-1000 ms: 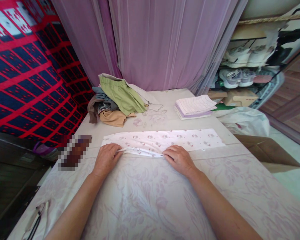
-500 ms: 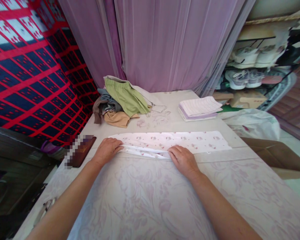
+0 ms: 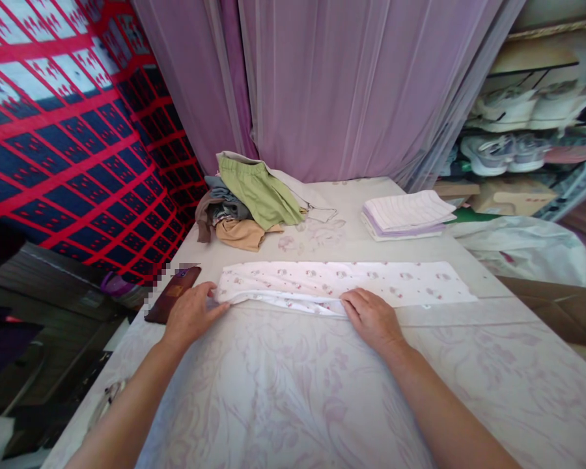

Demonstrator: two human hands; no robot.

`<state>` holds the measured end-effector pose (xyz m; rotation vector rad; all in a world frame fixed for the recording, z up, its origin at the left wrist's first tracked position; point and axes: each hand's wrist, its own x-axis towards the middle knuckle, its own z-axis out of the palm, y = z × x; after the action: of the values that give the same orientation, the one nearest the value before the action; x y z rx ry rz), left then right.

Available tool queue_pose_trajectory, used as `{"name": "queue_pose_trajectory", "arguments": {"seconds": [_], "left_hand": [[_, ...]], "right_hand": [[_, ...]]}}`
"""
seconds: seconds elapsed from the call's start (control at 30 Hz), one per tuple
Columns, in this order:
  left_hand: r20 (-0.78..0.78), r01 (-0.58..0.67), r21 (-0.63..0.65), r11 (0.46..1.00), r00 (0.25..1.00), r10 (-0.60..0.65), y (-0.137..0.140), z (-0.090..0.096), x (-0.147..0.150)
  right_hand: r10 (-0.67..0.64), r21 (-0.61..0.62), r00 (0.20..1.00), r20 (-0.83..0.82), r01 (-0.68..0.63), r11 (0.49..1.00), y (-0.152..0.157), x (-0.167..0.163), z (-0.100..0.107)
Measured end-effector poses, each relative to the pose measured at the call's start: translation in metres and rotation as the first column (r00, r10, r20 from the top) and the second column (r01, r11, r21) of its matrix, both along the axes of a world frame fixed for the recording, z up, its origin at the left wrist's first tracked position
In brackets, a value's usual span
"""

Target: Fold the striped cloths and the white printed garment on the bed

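A pale pink-white garment [image 3: 317, 279] with small printed figures lies across the bed, folded into a long strip that looks like pajama trousers. My left hand [image 3: 190, 314] is at its left end, thumb and fingers spread, the fingertips just at the cloth. Along the near edge, right of the middle, my right hand [image 3: 370, 318] has its fingers closed on the fabric. Between the hands the near edge is loosely turned, with a white underlayer showing.
Rumpled clothes with green shorts [image 3: 258, 189] on top lie at the back left. A folded stack of cloths [image 3: 405, 215] sits at the back right. A dark brown case [image 3: 178, 293] lies beyond my left hand. Shoe shelves [image 3: 512, 153] and a cardboard box [image 3: 547, 312] stand right of the bed.
My left hand has let go of the near edge and moved left to the garment's end, its fingers spreading. My right hand keeps its hold. The view has shifted slightly left.
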<state>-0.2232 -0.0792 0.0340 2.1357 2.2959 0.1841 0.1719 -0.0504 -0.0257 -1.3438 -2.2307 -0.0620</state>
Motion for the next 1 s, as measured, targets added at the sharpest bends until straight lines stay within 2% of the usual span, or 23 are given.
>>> {"name": "queue_pose_trajectory", "arguments": {"seconds": [0.1, 0.27, 0.6, 0.8, 0.9, 1.0], "left_hand": [[0.105, -0.085, -0.024, 0.996, 0.991, 0.087, -0.003, -0.006, 0.003], [0.238, -0.085, -0.019, 0.996, 0.967, 0.087, 0.002, -0.01, 0.003], [0.281, -0.084, 0.015, 0.996, 0.957, 0.077, 0.001, -0.016, 0.01], [0.183, 0.092, 0.096, 0.991, 0.977, -0.108, 0.003, -0.016, 0.009], [0.188, 0.069, 0.145, 0.987, 0.977, -0.096, 0.011, -0.011, 0.006], [0.273, 0.001, 0.143, 0.99, 0.961, -0.041, 0.023, -0.011, 0.004]], "right_hand": [[-0.003, 0.008, 1.0, 0.0, 0.003, 1.0, 0.0, 0.0, -0.001], [0.004, 0.01, 1.0, 0.002, -0.004, 1.0, 0.0, 0.0, -0.002], [0.01, 0.024, 1.0, -0.004, -0.01, 1.0, 0.0, 0.0, -0.003], [0.003, 0.024, 1.0, 0.0, -0.003, 1.0, -0.002, -0.001, -0.002], [-0.003, 0.027, 1.0, 0.016, 0.003, 1.0, -0.003, -0.002, -0.002], [0.013, 0.044, 0.999, 0.053, -0.016, 0.999, -0.004, -0.002, -0.002]]}}
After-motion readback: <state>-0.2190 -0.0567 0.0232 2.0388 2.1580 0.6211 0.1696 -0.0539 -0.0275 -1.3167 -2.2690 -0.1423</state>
